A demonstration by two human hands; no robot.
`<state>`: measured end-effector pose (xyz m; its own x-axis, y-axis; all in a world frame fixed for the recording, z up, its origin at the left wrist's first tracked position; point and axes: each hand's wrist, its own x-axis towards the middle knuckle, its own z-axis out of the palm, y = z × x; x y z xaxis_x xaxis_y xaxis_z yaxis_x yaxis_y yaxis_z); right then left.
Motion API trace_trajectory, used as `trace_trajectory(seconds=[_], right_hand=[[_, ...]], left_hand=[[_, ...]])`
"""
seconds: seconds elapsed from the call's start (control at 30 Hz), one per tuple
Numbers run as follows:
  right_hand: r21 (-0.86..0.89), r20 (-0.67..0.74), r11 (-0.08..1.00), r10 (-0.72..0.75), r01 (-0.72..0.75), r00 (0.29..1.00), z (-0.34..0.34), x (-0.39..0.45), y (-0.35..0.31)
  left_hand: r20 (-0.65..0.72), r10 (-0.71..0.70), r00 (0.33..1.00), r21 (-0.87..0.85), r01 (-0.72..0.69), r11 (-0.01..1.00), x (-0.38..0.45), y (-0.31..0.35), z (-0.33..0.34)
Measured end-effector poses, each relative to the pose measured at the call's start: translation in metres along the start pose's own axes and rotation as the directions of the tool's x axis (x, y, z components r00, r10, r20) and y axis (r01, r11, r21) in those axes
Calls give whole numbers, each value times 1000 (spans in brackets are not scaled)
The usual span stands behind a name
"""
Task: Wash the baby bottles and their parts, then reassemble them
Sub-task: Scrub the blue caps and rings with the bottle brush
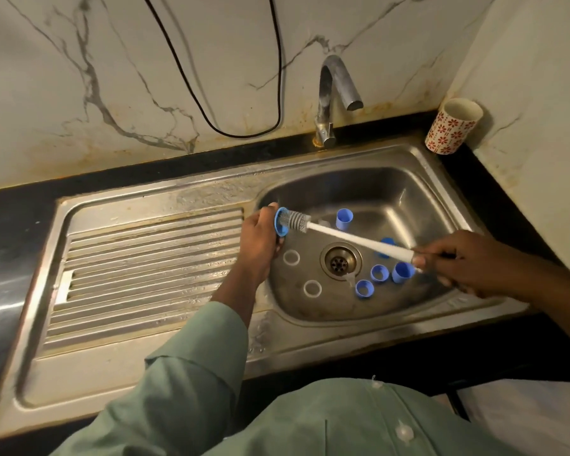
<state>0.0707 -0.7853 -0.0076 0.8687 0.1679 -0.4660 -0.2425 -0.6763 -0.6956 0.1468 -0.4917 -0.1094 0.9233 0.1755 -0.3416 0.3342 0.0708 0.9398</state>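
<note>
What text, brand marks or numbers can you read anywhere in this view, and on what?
None readable.
Cup: red flower pattern only, no words.
Blue bottle parts in the sink, bottle brush, tap: no markings visible.

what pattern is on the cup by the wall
Red flowers on white on the cup, clearest in the head view.

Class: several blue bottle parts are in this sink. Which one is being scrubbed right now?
The blue ring gripped in the left hand, with the brush pushed into it. The other blue parts lie loose in the sink.
</note>
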Motion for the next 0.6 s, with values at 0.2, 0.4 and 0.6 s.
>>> trace_trajectory(seconds=[0.2,0.4,0.6], right_hand=[[202,118,973,86,-109,989,9,-10,-2],[187,29,982,28,-33,999,31,-11,-7],[63,-20,998,1,0,1000,18,-8,-13]], left_hand=[[19,81,996,64,-83,995,2,-18,6],[30,-7,1000,-184,13,983,5,-10,5],[96,-186,978,-217,203,955,7,-6,5]])
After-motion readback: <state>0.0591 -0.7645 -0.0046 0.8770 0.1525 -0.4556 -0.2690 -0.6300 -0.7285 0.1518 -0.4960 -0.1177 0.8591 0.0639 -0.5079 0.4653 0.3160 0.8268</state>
